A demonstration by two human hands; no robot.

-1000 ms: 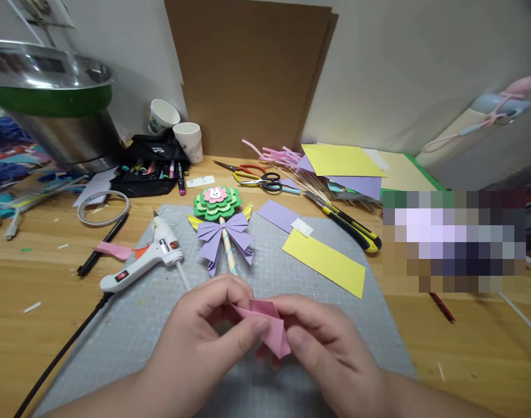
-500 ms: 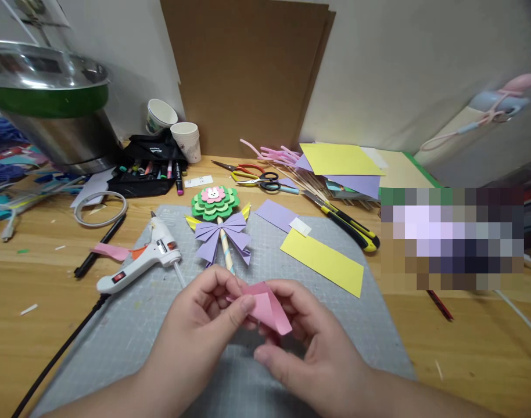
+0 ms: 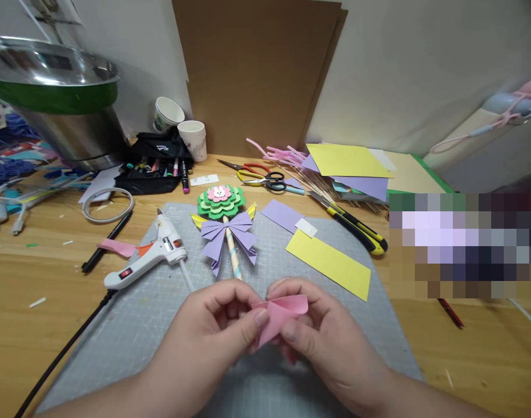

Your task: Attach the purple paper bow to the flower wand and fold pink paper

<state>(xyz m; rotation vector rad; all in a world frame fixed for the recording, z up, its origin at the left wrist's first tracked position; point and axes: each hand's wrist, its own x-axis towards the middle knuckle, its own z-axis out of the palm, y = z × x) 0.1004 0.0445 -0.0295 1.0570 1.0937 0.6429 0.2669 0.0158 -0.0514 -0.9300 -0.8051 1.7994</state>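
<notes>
The folded pink paper [image 3: 279,313] is held in the air just above the near part of the grey cutting mat [image 3: 139,325], caught between both hands. It is a small creased piece, its upper flap lying roughly level and a lower fold pointing down and to the left.

The left hand [image 3: 208,337] comes in from the mat's near-left side, knuckles up, fingers curled. Its thumb presses against the left end of the paper, pinching it against the bent forefinger. The right hand [image 3: 330,342] comes in from the mat's near-right side with its back turned up. Its thumb lies over the lower fold and its fingers curl behind the upper flap, so it too pinches the paper. The two thumbs sit just beside each other at the fold, and both forearms run off the lower edge of the view.

On the mat's middle, beyond the hands, lies a paper flower wand [image 3: 225,223] with green petals, a purple bow and a striped stick pointing towards the hands. A white glue gun [image 3: 147,261] rests on the mat's left edge, its black cord trailing off over the wooden table [image 3: 30,337]. A yellow paper strip [image 3: 329,264] lies on the mat's right part, with a purple slip [image 3: 283,213] at the mat's far edge. A yellow-and-black utility knife [image 3: 357,229] lies just off the mat's far-right corner, and scissors [image 3: 259,174] lie beyond its far edge
</notes>
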